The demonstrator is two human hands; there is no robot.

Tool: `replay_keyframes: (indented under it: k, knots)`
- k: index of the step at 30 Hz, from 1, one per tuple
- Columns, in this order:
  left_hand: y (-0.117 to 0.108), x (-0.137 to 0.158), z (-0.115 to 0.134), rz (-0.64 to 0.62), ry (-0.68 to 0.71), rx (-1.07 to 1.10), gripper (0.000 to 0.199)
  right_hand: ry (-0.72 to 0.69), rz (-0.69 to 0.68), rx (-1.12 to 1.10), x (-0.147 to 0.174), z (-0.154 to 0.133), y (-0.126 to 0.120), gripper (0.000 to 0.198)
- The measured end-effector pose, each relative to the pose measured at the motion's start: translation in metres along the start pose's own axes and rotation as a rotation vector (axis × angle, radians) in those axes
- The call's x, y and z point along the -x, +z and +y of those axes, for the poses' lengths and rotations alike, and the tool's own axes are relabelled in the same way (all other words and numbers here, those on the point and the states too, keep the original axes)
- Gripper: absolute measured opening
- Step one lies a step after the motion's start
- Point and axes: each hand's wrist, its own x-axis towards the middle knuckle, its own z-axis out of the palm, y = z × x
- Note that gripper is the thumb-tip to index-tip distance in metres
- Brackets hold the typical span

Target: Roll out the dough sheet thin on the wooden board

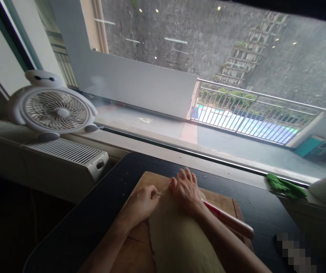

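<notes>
A wide, pale sheet of dough (180,239) stretches across a wooden board (131,250) and runs out of the bottom of the view. At its far left corner my left hand (142,203) is closed, with thumb and fingertips pinching the edge of the dough. My right hand (186,189) lies palm down over the far end of the sheet, fingers extended and a little apart. Beside my right wrist, a wooden rolling pin (228,219) slants across the right side of the board. Its far end is hidden behind my right hand and wrist.
The board rests on a black table (94,220) by a large window. To the left, a white fan (62,110) stands on a radiator-like unit (66,151). A green cloth (286,187) lies on the sill at right; a blurred-out patch covers something at lower right.
</notes>
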Motion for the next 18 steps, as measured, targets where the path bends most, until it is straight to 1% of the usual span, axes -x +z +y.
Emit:
replay_keyframes:
  k: [2,3,4,6,8,9,12,14,15,17,18]
  knots:
    - [-0.001,0.0,0.0,-0.015,0.006,-0.007,0.019,0.101,-0.018,-0.004,-0.011,0.005,-0.002,0.051]
    - [-0.002,0.001,0.0,-0.021,0.009,-0.009,0.019,0.115,-0.023,-0.008,-0.013,0.006,-0.002,0.051]
    - [-0.003,0.002,0.001,-0.022,0.009,-0.009,0.019,0.097,-0.022,-0.016,-0.012,0.005,0.0,0.052]
    - [-0.004,0.004,0.002,-0.01,0.002,0.003,0.019,-0.011,-0.005,-0.029,-0.004,0.0,0.005,0.053]
    - [-0.004,0.005,0.004,0.01,-0.011,0.04,0.02,-0.088,0.048,-0.004,0.0,-0.003,0.007,0.051]
    - [-0.004,0.005,0.005,0.016,-0.018,0.072,0.021,-0.085,0.082,0.021,-0.002,-0.001,0.006,0.05]
    - [-0.004,0.001,0.009,0.003,-0.035,0.205,0.026,0.022,0.15,0.086,-0.017,0.016,-0.006,0.044]
    - [-0.004,-0.006,0.013,-0.043,-0.045,0.257,0.032,0.025,0.161,0.098,-0.017,0.03,-0.014,0.04]
    - [-0.003,-0.011,0.016,-0.087,-0.049,0.253,0.035,0.013,0.162,0.103,-0.011,0.038,-0.016,0.04]
    - [0.001,-0.02,0.024,-0.22,-0.057,0.218,0.037,-0.018,0.15,0.119,0.01,0.052,-0.018,0.04]
    - [0.005,-0.023,0.03,-0.288,-0.057,0.205,0.034,-0.028,0.138,0.129,0.023,0.06,-0.018,0.039]
